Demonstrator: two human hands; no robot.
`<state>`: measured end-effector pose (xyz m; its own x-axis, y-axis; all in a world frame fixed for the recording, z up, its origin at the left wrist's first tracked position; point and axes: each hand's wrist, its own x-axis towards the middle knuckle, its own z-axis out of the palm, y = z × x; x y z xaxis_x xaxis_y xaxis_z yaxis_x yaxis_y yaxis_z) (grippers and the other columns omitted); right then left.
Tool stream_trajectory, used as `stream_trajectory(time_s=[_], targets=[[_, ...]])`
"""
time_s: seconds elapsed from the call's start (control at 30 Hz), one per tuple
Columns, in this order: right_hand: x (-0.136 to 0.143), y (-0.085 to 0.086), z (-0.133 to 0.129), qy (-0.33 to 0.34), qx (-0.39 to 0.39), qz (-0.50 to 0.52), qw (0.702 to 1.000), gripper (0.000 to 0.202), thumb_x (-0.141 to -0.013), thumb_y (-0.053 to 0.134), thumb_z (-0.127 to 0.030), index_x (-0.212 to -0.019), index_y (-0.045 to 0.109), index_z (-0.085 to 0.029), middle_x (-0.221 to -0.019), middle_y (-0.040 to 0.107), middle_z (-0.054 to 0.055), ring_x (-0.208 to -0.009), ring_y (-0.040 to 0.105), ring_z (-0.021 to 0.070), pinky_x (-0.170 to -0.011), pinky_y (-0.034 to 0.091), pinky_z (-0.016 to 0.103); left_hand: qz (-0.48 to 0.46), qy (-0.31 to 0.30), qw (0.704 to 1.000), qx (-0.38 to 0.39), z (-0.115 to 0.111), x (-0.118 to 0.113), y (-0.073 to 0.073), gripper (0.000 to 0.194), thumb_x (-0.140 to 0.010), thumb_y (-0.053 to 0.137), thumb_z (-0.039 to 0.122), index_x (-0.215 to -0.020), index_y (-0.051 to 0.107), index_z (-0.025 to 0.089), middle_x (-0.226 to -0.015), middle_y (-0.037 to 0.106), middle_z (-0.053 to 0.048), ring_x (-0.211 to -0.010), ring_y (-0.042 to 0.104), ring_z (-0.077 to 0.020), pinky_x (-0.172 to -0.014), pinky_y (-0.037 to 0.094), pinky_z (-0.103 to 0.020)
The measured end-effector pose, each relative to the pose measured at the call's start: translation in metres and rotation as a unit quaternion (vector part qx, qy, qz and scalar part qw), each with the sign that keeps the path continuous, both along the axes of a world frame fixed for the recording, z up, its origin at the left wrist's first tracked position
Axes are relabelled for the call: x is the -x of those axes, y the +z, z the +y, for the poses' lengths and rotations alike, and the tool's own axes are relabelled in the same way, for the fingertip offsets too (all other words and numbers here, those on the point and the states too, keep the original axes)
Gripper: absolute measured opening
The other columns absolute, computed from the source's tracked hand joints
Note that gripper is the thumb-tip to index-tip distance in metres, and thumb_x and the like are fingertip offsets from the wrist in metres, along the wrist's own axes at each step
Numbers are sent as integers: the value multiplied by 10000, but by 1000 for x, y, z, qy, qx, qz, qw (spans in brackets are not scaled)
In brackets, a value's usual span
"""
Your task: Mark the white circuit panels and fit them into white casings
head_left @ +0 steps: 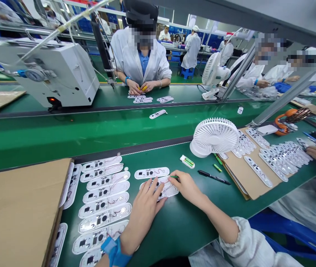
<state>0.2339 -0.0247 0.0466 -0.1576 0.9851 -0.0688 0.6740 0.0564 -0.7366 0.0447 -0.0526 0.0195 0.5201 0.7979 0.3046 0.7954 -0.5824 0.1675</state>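
Observation:
My left hand (146,200) lies over a white oval casing (171,190), its fingers stretched out flat on the near part. The casing has a dark component and thin wires inside. At the casing's right end, my right hand (187,185) pinches a small green stick-like piece (175,177); its kind is mostly hidden by the fingers. Just behind lies a similar casing (151,173) with a circuit board and wires. Left of my left hand, a column of several such casings (103,202) lies on the green table, some with round white discs on them.
A white battery case (187,161) with green cells, a loose green battery (217,168) and a black marker (214,177) lie to the right. A white fan (216,135) stands behind. Cardboard (15,207) is at left. A co-worker (143,63) handles casings across the conveyor (96,129).

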Motion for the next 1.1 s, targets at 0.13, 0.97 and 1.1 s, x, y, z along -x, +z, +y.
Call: stream_trajectory(time_s=[0.13, 0.97, 1.1], targets=[[-3, -1, 1, -10, 40, 76, 996, 200, -914, 492, -302, -870, 652, -190, -725, 670, 6, -651, 598, 156, -585, 426, 254, -124, 67, 990, 25, 10, -16, 6, 252, -936, 508, 309, -1106, 670, 218, -1146, 656, -96, -1055, 574, -286, -848, 514, -439], [-15, -1, 7, -76, -69, 39, 994, 366, -998, 297, -354, -850, 601, -215, -898, 569, 78, -942, 548, 245, -914, 421, 409, -241, 111, 958, 107, 29, -28, 1, 131, -867, 592, 242, -807, 708, 241, -860, 638, -36, -834, 551, -227, -761, 476, -374], [-20, 3, 6, -77, -56, 59, 994, 389, -998, 300, -404, -803, 580, -219, -756, 577, 31, -768, 575, 214, -794, 450, 354, -233, 122, 958, 110, 30, -30, 2, 136, -862, 596, 232, -792, 711, 250, -851, 625, -34, -824, 534, -227, -759, 468, -378]])
